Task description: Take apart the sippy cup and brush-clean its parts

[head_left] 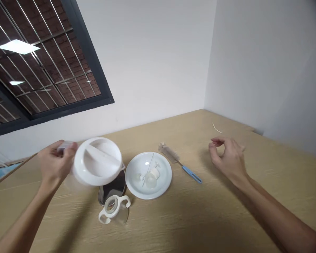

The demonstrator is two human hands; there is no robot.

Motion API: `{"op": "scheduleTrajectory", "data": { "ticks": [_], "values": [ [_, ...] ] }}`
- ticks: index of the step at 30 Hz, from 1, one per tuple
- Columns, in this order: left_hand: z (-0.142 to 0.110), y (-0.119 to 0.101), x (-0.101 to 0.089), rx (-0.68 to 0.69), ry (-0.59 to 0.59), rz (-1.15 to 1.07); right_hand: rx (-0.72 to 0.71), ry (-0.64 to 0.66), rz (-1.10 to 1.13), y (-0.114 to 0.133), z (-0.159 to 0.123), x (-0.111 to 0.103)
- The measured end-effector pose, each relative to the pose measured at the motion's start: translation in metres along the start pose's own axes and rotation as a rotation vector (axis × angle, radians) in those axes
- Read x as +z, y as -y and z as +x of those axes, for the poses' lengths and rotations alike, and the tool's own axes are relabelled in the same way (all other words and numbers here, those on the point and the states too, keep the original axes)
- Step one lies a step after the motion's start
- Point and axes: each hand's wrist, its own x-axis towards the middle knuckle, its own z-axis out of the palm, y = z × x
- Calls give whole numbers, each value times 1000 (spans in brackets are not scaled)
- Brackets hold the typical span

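Note:
My left hand (pixel 56 158) is wrapped round the handle of a clear pitcher, lifted above the table at the left. The pitcher's round white lid (pixel 101 161) is tilted toward me; its body is blurred. My right hand (pixel 228 156) hovers over the right side of the table, thumb and fingertips curled together with nothing visible in them. Just below the pitcher stands a clear baby bottle (pixel 118 209) with an open top and two white side handles. A white bowl (pixel 164 186) holds several small clear and white bottle parts and a thin stick.
Behind the bottle lies a dark, shiny metal dish (pixel 113 189), partly covered by the pitcher. A bottle brush (pixel 191 174) with a blue handle lies right of the bowl. A thin white strip (pixel 216 128) lies farther back. Walls and a barred window (pixel 44 63) border the wooden table (pixel 152 225).

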Motion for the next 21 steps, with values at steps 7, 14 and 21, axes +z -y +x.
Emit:
{"op": "scheduleTrajectory", "data": {
  "ticks": [7,14,21],
  "values": [
    [3,-56,28,474,154,-6,-23,-11,21,-2,1,-3],
    [6,-101,63,685,191,-81,-39,-20,13,0,2,-5],
    [19,-114,103,705,241,25,-51,-35,8,-1,2,-7]
  ]
}}
